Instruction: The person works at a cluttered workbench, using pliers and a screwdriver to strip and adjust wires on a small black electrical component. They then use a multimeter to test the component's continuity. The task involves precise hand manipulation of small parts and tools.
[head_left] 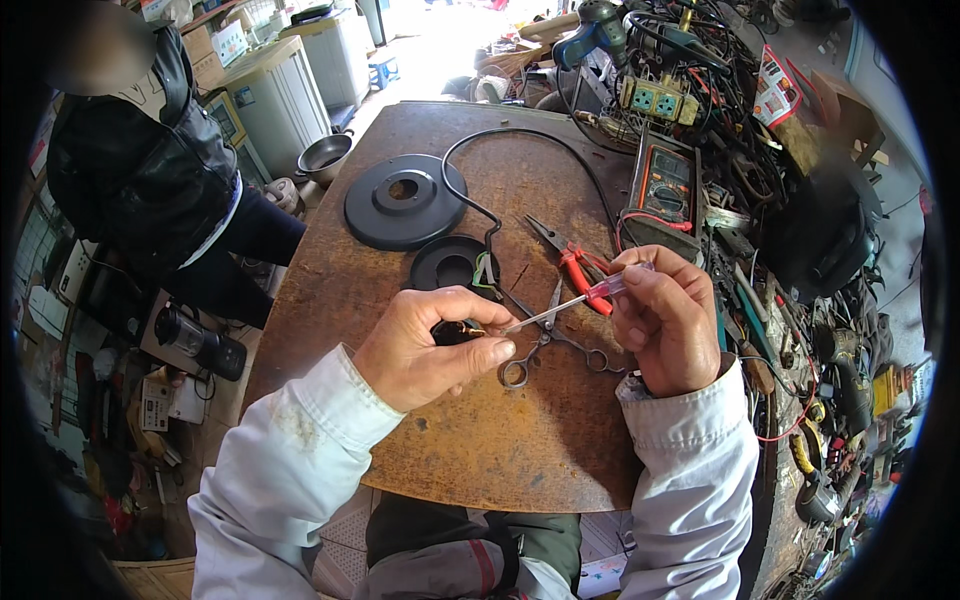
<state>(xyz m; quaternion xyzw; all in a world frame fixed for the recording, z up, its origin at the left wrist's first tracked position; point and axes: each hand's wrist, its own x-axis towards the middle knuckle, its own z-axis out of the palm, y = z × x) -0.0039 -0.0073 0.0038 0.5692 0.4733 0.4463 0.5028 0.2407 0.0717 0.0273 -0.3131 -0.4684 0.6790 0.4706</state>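
Above the wooden table, my left hand [425, 345] pinches a small black part with brass-coloured metal [458, 332] between thumb and fingers; its exact kind is partly hidden. My right hand [668, 318] grips a screwdriver [604, 288] by its clear red handle. The thin shaft slants down left, its tip at the left fingertips by the black part. Under the shaft lie open metal scissors [514, 374]. Just beyond are red-handled pliers [578, 268]. A black cable [545, 133] loops across the table, with green and pale wires [484, 270] at its end.
A large black disc [375, 215] and a smaller black ring-shaped part [425, 265] rest on the wooden table [310, 390]. A multimeter [668, 180] stands at right, beside heaped tools and cables. A person in a dark jacket [150, 160] stands at left, near a pan [325, 155].
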